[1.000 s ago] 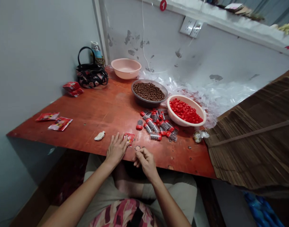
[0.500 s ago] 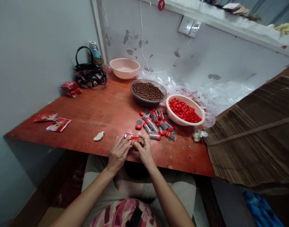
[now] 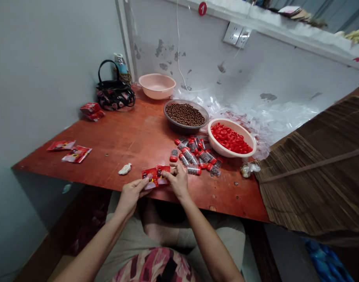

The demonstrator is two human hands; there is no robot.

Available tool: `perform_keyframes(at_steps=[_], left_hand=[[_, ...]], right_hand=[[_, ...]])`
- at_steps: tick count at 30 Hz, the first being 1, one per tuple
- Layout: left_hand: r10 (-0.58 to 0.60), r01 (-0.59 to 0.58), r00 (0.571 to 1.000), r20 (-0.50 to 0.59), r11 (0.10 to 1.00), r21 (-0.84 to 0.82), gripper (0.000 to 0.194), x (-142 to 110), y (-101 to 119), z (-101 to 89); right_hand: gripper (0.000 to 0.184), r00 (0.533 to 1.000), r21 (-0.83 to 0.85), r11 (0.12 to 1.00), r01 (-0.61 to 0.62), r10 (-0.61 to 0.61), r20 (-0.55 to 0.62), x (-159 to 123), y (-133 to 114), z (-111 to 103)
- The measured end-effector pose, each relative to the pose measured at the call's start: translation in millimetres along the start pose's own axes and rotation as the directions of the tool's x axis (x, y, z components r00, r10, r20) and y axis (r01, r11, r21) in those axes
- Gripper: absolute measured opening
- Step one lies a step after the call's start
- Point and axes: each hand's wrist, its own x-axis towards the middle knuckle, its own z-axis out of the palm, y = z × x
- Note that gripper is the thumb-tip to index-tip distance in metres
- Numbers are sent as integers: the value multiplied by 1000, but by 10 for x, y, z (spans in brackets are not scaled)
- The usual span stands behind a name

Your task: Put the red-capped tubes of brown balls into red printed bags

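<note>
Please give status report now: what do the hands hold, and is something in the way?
Left hand and right hand holding red packets. Red-capped vials just beyond right hand.

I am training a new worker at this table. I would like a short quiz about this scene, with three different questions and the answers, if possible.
1. Which is nearer to the clear tubes with red caps: the left hand or the right hand?
2. True or false: the brown beads lie in the pink basin.
3. What do the two hands hold?

Key:
1. The right hand.
2. False: they lie in the grey bowl.
3. Red packets.
</note>
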Motion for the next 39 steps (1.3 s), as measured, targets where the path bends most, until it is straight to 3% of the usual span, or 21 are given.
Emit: perform_keyframes(at_steps=[3,6,9,12,15,18,21,23,24,25,26,27,29,31,39], left_hand=[[-53,52,998,-43,999,-17,21,-37,39,-66],[-74,72,996,-46,997,-41,19,-57,60,-59],[-80,73,995,-57,991,-108,18,-47,56,-39],[-94,81,994,-61,977,-197,16,-18,29,-45],[-128,104,989,-69,956,-275,12,11,0,-59],[-155,105,982,-105,921,-376,7,36,-11,-43],[-175,83,974,-146,867,-491,5,71,4,10],[-189,77,970,-150,832,-549,5,101,19,60],[-195,79,970,-146,817,-571,6,117,25,88],[-201,81,969,-141,804,-589,6,133,28,119],[-206,85,969,-134,792,-604,6,147,29,153],[-212,91,969,-126,783,-615,6,158,28,190],[-220,105,969,-110,776,-622,5,170,19,270],[-223,123,971,-89,780,-613,5,163,8,355],[-172,143,985,2,811,-568,7,51,-10,603]], right_hand=[[28,989,-426,893,147,-144,40,44,47,29],[28,970,-634,740,223,-236,66,148,48,-13],[26,950,-753,600,271,-293,108,374,16,-122],[29,879,-795,401,455,-341,332,673,13,-239],[26,796,-727,328,603,-302,524,951,48,-301],[20,759,-664,371,649,-268,593,1109,68,-313],[15,782,-668,409,622,-277,558,1022,36,-325],[20,842,-655,533,537,-284,459,790,-4,-337],[22,906,-581,700,417,-264,332,629,-25,-338],[23,944,-420,856,302,-209,254,449,-45,-333],[23,964,-241,951,193,-138,227,260,-64,-321],[22,969,-89,992,88,-65,237,75,-81,-302],[22,961,127,987,-101,64,268,-244,-109,-247],[23,957,206,960,-188,132,259,-453,-127,-190],[23,984,235,959,-160,136,116,-551,-172,-185]])
